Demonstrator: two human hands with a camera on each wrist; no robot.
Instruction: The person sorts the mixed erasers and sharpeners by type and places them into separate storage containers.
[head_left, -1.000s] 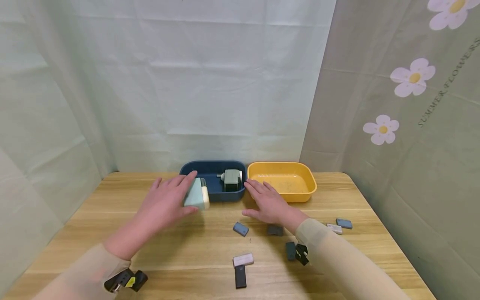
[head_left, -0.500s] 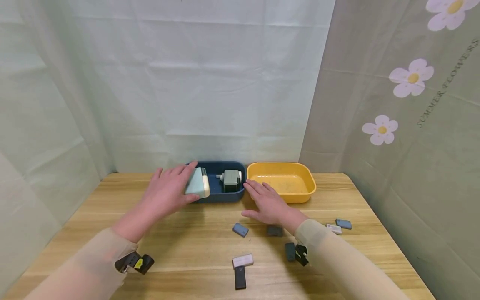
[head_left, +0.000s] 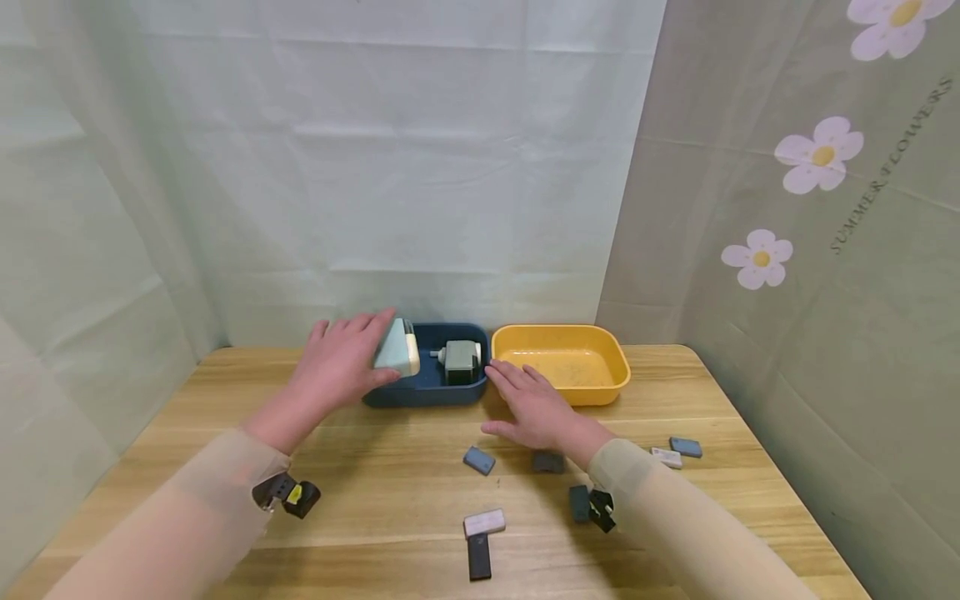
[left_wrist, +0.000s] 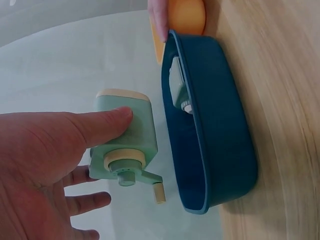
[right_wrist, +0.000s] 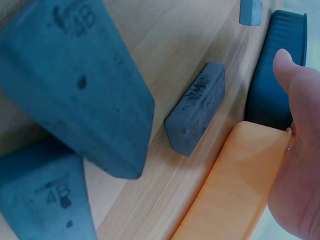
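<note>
While the boxy pale-green plastic sharpener is pinched by the left hand, the oblong navy plastic tray is perhaps steadied by the straight-fingered, empty right hand.

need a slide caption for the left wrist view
Left-hand grip holding a mint-green hand-crank pencil sharpener near a dark-blue tray, a second sharpener partly visible inside.

Looks like a small makeshift booth, curtained on three sides around a wood-grain worktop. Shows pale creased cloth hung behind the worktop, and to its right a greyish curtain printed with flowers and "SUMMER FLOWERS". Cannot tell home from office or lab.
</note>
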